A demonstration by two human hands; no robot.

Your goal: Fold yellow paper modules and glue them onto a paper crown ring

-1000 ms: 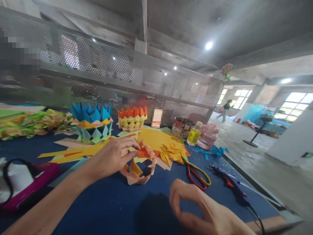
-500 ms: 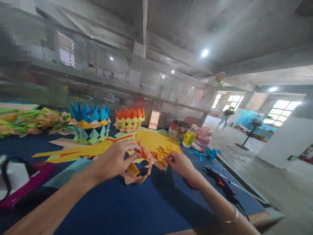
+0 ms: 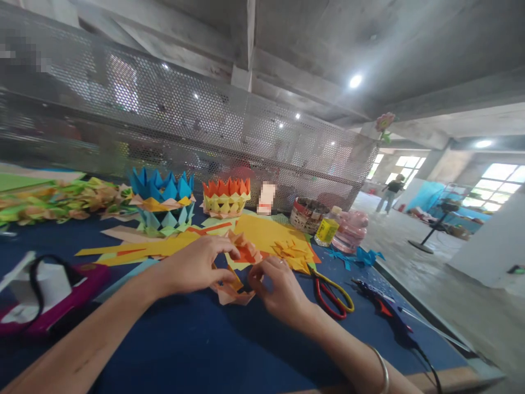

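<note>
My left hand [image 3: 196, 265] pinches the far rim of a ring of folded peach, orange and yellow paper [image 3: 238, 273] that rests on the blue table [image 3: 197, 345]. On the ring's near right side my right hand [image 3: 278, 290] has its fingers closed on the ring. Just beyond the hands lies a pile of folded yellow paper pieces [image 3: 292, 254] on yellow sheets [image 3: 262, 230]. Red and yellow scissors [image 3: 332, 293] lie right of my right hand.
Finished paper baskets stand behind: a blue one [image 3: 161, 205] and an orange-yellow one [image 3: 226, 198]. A glue bottle [image 3: 327, 230], a woven basket [image 3: 307, 214], a glue gun [image 3: 388, 314], a pink case [image 3: 53, 301] and a mesh screen [image 3: 205, 126] surround the work. A person [image 3: 391, 191] walks far right.
My right hand rose from the near table edge, reached the yellow pile, then came back to the paper ring. My left hand stayed on the ring.
</note>
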